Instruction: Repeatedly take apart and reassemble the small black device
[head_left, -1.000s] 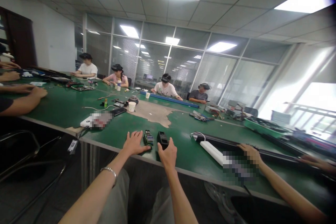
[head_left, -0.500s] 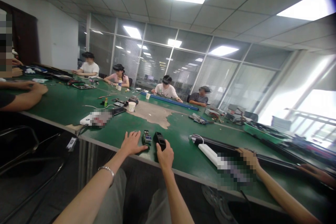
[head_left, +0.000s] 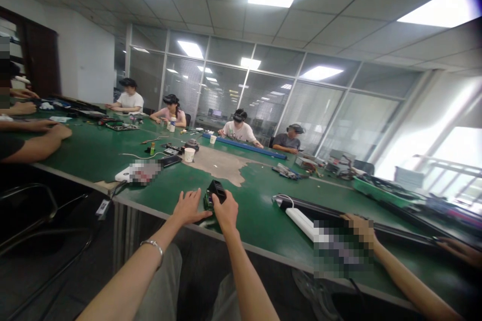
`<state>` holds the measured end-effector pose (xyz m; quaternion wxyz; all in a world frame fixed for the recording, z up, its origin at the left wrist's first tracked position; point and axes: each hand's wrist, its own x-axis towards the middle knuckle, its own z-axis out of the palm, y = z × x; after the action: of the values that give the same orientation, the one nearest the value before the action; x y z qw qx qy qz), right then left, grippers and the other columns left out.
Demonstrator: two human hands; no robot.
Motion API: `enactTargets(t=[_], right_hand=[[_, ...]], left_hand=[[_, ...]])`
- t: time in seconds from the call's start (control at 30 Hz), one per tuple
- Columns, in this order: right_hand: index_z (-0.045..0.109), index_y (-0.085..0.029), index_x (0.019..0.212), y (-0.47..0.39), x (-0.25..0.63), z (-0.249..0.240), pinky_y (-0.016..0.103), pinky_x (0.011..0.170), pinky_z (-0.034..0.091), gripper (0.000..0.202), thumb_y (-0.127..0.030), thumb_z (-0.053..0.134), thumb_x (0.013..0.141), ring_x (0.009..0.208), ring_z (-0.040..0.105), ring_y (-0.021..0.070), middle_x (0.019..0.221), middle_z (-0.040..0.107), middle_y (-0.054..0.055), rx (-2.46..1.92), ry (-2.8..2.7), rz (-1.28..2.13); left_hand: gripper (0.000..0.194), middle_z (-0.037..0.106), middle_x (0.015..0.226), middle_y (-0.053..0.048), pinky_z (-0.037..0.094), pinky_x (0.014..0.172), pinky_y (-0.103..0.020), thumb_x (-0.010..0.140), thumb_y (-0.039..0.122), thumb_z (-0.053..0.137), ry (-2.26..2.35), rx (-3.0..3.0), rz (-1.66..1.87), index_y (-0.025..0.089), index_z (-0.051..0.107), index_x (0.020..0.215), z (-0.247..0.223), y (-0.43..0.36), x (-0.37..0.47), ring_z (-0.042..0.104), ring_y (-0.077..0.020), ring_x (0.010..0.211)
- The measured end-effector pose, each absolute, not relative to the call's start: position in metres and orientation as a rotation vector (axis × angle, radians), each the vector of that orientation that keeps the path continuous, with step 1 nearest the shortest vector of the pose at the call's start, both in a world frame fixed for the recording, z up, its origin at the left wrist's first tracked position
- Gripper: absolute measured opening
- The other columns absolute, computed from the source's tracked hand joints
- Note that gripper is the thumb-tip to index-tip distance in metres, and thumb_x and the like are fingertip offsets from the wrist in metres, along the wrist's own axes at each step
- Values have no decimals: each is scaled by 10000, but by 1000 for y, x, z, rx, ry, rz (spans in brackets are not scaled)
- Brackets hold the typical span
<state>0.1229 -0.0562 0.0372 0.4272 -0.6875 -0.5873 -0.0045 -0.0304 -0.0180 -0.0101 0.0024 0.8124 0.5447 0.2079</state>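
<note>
My right hand [head_left: 226, 211] is closed around a black box-shaped housing [head_left: 216, 188], thumb on its near side. The housing is over a small green circuit board [head_left: 208, 201] and hides most of it; whether the two touch, I cannot tell. Flat on the table [head_left: 259, 220], my left hand [head_left: 188, 205] lies with fingers spread and thumb pointing at the board. It holds nothing. A bracelet circles the left wrist.
Left of my hands lies a white power strip [head_left: 123, 174], with a paper cup [head_left: 189, 155] beyond it. A second white power strip [head_left: 299, 223] lies to the right, beside a neighbour's hand [head_left: 357, 229] on a long black part [head_left: 320, 210]. Several people sit around the table.
My right hand has moved left with the black housing, bringing it from beside the circuit board to over it. My left hand has stayed almost in place.
</note>
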Motion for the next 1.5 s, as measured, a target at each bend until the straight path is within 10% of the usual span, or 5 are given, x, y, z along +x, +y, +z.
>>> enactTargets(t=[0.43, 0.73, 1.5], right_hand=[[619, -140, 1059, -62, 104, 29, 306, 759, 435, 343, -373, 595, 807, 903, 651, 268, 932, 698, 132, -1800, -1626, -51], [446, -41, 1368, -61, 103, 5, 339, 910, 415, 718, -455, 599, 802, 1138, 561, 312, 1206, 612, 208, -1785, -1593, -77], [530, -102, 1299, -63, 179, -15, 344, 894, 431, 590, -474, 501, 842, 1036, 617, 279, 1127, 657, 169, -1806, -1266, -43]], left_hand=[[1047, 444, 1419, -215, 218, 1092, -497, 746, 762, 443, 1659, 2628, 684, 88, 168, 1498, -12, -18, -37, 404, -371, 1296], [1006, 440, 1418, -207, 187, 1098, -521, 775, 614, 477, 1657, 2589, 716, 96, 22, 1508, -10, -23, -37, 371, -362, 1321], [1210, 357, 1481, -214, 164, 1130, -487, 671, 887, 409, 1615, 2577, 767, 59, 108, 1502, -11, -16, -36, 344, -371, 1343]])
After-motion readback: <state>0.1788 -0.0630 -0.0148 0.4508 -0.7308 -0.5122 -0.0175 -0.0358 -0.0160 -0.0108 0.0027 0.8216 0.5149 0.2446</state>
